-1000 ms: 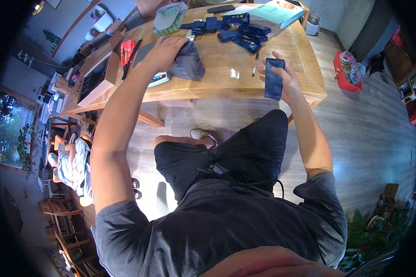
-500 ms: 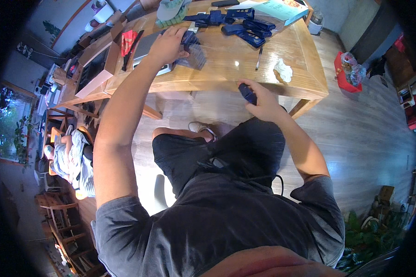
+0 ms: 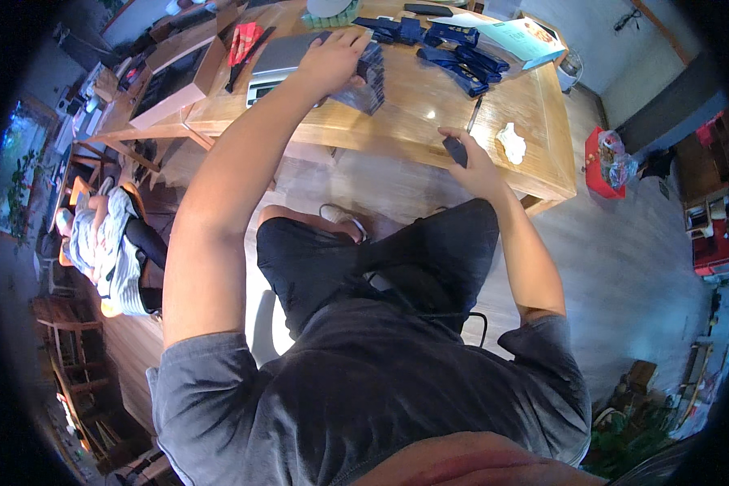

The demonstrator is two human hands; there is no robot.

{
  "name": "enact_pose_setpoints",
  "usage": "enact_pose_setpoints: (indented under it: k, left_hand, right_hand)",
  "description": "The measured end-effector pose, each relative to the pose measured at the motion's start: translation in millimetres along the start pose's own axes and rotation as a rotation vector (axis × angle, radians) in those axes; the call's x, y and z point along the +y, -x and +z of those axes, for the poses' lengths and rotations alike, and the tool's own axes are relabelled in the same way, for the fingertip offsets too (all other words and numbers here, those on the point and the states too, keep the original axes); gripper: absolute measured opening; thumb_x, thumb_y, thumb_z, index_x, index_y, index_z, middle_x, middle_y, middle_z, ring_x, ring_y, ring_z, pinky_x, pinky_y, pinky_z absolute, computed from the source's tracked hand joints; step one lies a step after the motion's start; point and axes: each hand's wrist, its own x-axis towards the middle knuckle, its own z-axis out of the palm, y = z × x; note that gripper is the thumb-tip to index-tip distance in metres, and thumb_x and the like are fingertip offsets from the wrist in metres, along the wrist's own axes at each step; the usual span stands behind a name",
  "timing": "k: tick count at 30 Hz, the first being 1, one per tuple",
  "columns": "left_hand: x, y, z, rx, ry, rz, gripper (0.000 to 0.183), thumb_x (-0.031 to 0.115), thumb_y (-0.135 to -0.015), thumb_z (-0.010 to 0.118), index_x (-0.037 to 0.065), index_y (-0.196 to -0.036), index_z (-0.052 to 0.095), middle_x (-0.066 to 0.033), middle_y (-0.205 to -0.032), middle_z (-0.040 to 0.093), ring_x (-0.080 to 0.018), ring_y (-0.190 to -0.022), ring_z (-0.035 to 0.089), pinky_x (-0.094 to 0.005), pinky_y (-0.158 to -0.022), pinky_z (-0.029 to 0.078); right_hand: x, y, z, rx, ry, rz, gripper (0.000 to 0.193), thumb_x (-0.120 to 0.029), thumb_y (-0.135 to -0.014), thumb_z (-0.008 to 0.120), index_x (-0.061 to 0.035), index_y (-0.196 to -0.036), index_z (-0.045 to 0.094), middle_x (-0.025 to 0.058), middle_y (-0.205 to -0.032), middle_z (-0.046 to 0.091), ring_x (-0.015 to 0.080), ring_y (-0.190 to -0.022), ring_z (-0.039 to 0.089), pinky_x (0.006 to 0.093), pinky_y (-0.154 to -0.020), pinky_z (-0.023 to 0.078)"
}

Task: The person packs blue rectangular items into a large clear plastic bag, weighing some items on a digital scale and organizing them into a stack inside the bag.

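My left hand (image 3: 334, 65) reaches across the table, its fingers bent over the near-left side of a clear plastic box (image 3: 368, 99) that holds dark blue packets. The thumb presses against the box's side. Beside that hand lies a flat grey-topped device (image 3: 286, 55) with a pale front, partly behind my wrist. My right hand (image 3: 479, 172) is at the table's front edge, closed around a small dark blue packet (image 3: 455, 151). Several dark blue packets (image 3: 466, 65) are heaped at the far middle of the table.
The wooden table (image 3: 413, 134) also bears a pen (image 3: 475, 113), a crumpled white tissue (image 3: 511, 143), a light green sheet (image 3: 520, 40), a red packet (image 3: 243, 42) and an open cardboard box (image 3: 178, 85). A red bin (image 3: 603, 166) stands on the floor at right. Another person (image 3: 109, 243) sits at left.
The view has shifted, so the table sits differently in it. My right hand has come nearer the table edge with its packet. My left hand stays at the clear box.
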Motion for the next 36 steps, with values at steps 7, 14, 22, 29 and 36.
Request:
enact_pose_setpoints:
  k: [7, 14, 22, 29, 36]
  left_hand:
    - [-0.2, -6.1, 10.2, -0.045, 0.003, -0.049, 0.088, 0.032, -0.074, 0.082, 0.013, -0.145, 0.035, -0.009, -0.146, 0.044, -0.0279, -0.138, 0.038, -0.0574, -0.105, 0.039]
    - [0.7, -5.5, 1.7, -0.125, -0.022, -0.076, 0.091, 0.034, -0.074, 0.081, 0.015, -0.148, 0.031, -0.0069, -0.149, 0.038, -0.0286, -0.14, 0.035, -0.0557, -0.109, 0.038]
    - [20.5, -3.1, -1.7, -0.057, -0.011, -0.067, 0.104, 0.052, -0.068, 0.081, 0.015, -0.15, 0.029, -0.0088, -0.152, 0.038, -0.0298, -0.141, 0.034, -0.0582, -0.113, 0.027]
    - [70.2, 8.8, 8.5, 0.201, 0.102, 0.158, 0.102, 0.055, -0.071, 0.078, 0.018, -0.152, 0.028, -0.0109, -0.151, 0.039, -0.0309, -0.143, 0.031, -0.0564, -0.116, 0.021]
    - [101.7, 20.6, 27.2, 0.471, 0.145, 0.581, 0.071, 0.014, -0.085, 0.063, 0.035, -0.146, 0.035, -0.0093, -0.158, 0.025, -0.0301, -0.145, 0.027, -0.0533, -0.116, 0.025]
  right_hand:
    - [-20.8, 2.0, -9.6, -0.173, 0.031, -0.065, 0.073, 0.007, -0.071, 0.05, -0.0063, -0.143, 0.042, 0.0204, -0.145, 0.045, 0.0321, -0.14, 0.038, 0.0395, -0.114, 0.03]
    - [1.4, -21.6, -21.6, -0.3, 0.003, -0.025, 0.075, 0.009, -0.073, 0.05, -0.0073, -0.146, 0.039, 0.0152, -0.144, 0.05, 0.027, -0.136, 0.043, 0.0345, -0.112, 0.032]
    - [-1.3, -23.5, -27.2, -0.324, 0.181, -0.023, 0.077, 0.005, -0.072, 0.05, -0.0032, -0.148, 0.035, 0.0171, -0.141, 0.052, 0.0266, -0.128, 0.053, 0.0327, -0.106, 0.041]
    - [-12.0, -34.2, -45.2, -0.285, -0.898, 0.356, 0.082, 0.001, -0.068, 0.048, -0.0057, -0.149, 0.035, 0.015, -0.137, 0.055, 0.0271, -0.115, 0.062, 0.0274, -0.093, 0.049]
    - [-9.8, -23.9, -30.7, -0.238, 0.033, 0.039, 0.052, -0.006, -0.076, 0.055, -0.0027, -0.127, 0.057, 0.0113, -0.11, 0.065, 0.0208, -0.098, 0.059, 0.0308, -0.09, 0.046]
